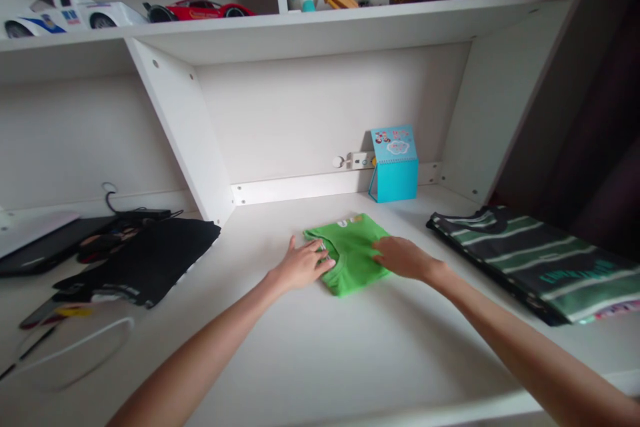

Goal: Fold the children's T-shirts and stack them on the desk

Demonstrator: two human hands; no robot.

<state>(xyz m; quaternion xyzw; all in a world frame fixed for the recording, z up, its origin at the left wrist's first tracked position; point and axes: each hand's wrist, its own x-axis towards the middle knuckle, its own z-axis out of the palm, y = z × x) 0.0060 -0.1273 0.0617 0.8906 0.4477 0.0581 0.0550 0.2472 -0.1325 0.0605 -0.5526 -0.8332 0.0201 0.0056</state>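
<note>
Green shirt (359, 250), neckline (338, 256) pointing left, long axis unclear; my left hand (303, 263) rests spread, right hand (406, 257) touches, grip indeterminable.

The left hand (301, 265) and right hand (406, 257) touch a folded green shirt (357, 248) — a striped shirt (530, 247) at right.

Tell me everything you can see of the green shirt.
The green shirt is bright, looks like soft cloth, and is folded into a compact, roughly four-sided bundle. It lies flat and slightly askew on the white desktop, its round neckline toward the left. A small pale marking shows near its far edge; it is too blurred to read. The left hand touches the neckline side, the right hand the opposite side.
</note>
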